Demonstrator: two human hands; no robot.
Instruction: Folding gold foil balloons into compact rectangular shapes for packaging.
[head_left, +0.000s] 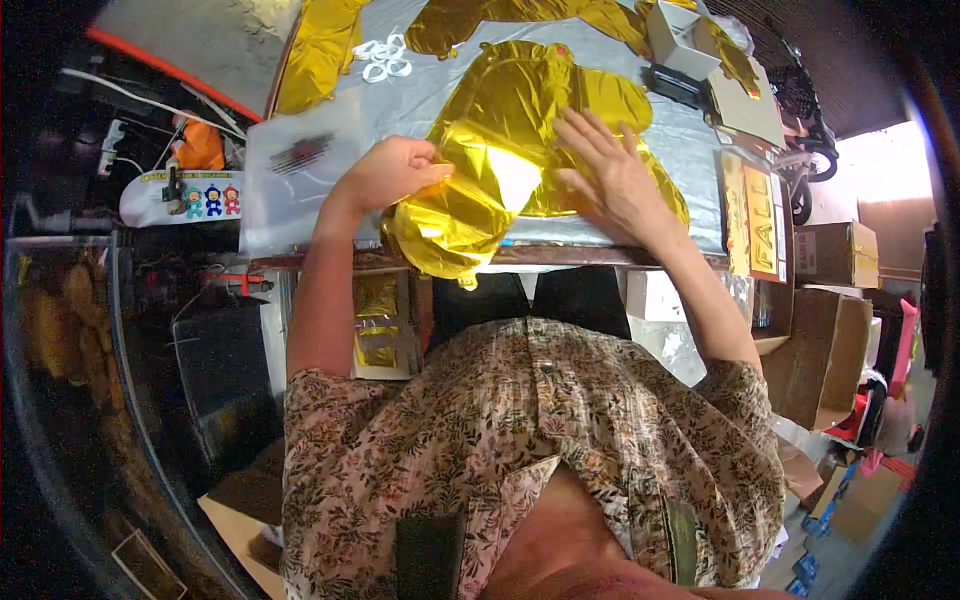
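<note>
A flat, uninflated gold foil balloon (505, 110) lies across the near part of the table, with one lobe folded over and hanging slightly past the front edge. My left hand (395, 175) is closed in a pinch on the left edge of that folded lobe. Fingers spread, my right hand (615, 185) rests flat over the right side of the foil. Glare whitens the foil between my two hands. More gold foil pieces (325, 55) lie at the far left and along the back of the table.
White loops (383, 57) lie at the back left, and a clear plastic bag (300, 190) covers the left corner. To the right are a black case (675, 86), an open white box (685, 40) and a yellow printed package (757, 222). Cardboard boxes (820, 355) stand below right.
</note>
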